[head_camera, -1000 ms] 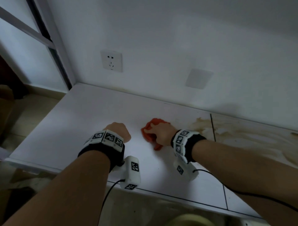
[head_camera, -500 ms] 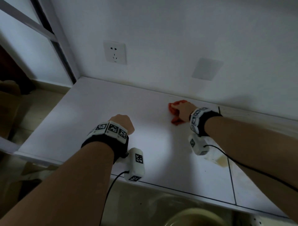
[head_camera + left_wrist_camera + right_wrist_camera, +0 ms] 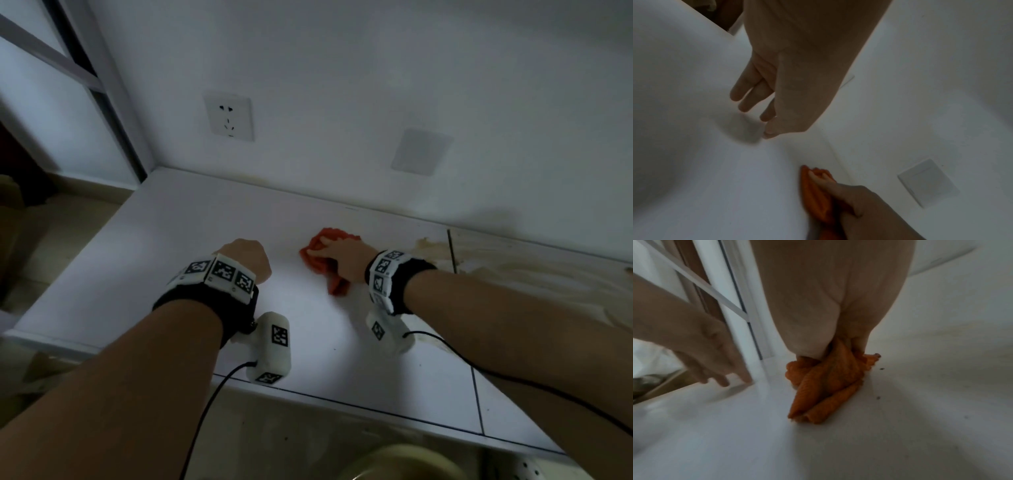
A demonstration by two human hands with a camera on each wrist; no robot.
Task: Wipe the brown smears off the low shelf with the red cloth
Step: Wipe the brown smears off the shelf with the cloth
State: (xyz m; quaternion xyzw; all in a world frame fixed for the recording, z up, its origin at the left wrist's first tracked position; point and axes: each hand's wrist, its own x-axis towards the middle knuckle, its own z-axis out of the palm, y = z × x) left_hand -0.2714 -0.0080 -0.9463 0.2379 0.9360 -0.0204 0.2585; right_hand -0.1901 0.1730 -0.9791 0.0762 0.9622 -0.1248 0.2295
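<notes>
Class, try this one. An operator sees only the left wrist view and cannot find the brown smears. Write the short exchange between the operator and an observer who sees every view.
Operator: My view shows the red cloth under the right hand, but nothing brown. Where are the smears?
Observer: The head view shows the brown smears on the low shelf. They are to the right of the cloth, on both sides of the tile seam.
Operator: Is the cloth spread flat?
Observer: No. The right wrist view shows it bunched into rolled folds and gripped under the palm.
</notes>
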